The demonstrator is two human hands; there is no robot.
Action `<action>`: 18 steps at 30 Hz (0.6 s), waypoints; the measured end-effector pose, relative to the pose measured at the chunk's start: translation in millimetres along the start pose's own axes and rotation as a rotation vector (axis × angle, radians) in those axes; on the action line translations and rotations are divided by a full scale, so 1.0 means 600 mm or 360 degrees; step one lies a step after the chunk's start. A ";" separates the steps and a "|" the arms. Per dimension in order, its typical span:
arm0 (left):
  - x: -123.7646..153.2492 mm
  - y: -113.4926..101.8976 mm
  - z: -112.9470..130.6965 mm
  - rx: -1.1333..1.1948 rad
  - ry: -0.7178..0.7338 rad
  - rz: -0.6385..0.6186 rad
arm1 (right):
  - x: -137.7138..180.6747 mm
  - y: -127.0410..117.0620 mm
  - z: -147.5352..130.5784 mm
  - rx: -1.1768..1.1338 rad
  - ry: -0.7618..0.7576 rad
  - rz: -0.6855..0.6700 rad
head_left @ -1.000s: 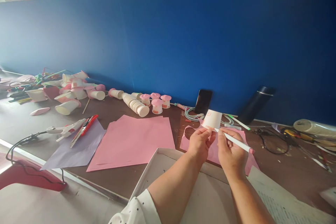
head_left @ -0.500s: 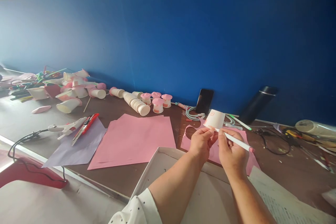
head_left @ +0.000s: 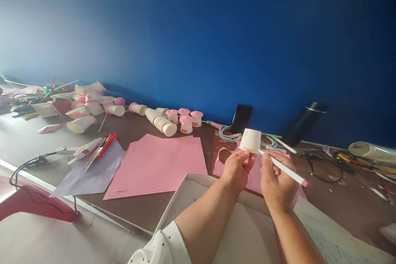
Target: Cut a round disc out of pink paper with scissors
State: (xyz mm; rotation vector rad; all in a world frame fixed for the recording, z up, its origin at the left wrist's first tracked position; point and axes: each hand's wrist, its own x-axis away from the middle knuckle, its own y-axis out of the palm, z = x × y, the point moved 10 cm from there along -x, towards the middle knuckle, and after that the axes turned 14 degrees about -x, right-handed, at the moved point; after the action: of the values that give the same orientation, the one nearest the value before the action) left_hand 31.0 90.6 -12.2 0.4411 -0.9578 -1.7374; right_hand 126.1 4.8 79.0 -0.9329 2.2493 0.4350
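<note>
An upside-down white paper cup point(head_left: 251, 140) with pink markings on its side is pinched at the rim by my left hand point(head_left: 236, 169). My right hand point(head_left: 278, 181) grips a white marker point(head_left: 287, 170) with a pink end, its tip at the cup's lower right side. Whether the tip touches the cup I cannot tell. Beneath both hands lies a pink paper sheet point(head_left: 221, 168) with a round hole cut in it. Several small cup houses with pink paper roofs point(head_left: 186, 124) stand further back on the left.
Nested paper cups point(head_left: 161, 123) lie beside the houses. Pink sheets point(head_left: 157, 167), a red utility knife point(head_left: 100, 150) and a glue gun point(head_left: 80, 151) are to the left. A phone point(head_left: 241, 119) and black bottle point(head_left: 305, 123) lean on the blue partition point(head_left: 216, 49). An open box point(head_left: 176, 206) sits under my forearms.
The cup has turned in my left hand, its drawn window shifting left. My right hand has drawn slightly right, and the marker's tip now shows beside the cup.
</note>
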 end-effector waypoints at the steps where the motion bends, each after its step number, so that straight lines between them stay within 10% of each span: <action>1: -0.001 -0.003 0.000 0.0015 -0.0007 0.0030 | 0.000 0.000 0.002 -0.0018 0.0007 0.0004; 18: 0.000 0.006 -0.005 -0.0038 0.0002 -0.0072 | 0.005 0.009 0.009 0.0179 0.0003 -0.0100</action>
State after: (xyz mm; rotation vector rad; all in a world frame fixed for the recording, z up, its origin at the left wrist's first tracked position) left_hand 35.1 89.4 -11.3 0.4516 -0.9314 -1.7873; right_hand 123.0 9.5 73.3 -0.9427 2.2154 0.2765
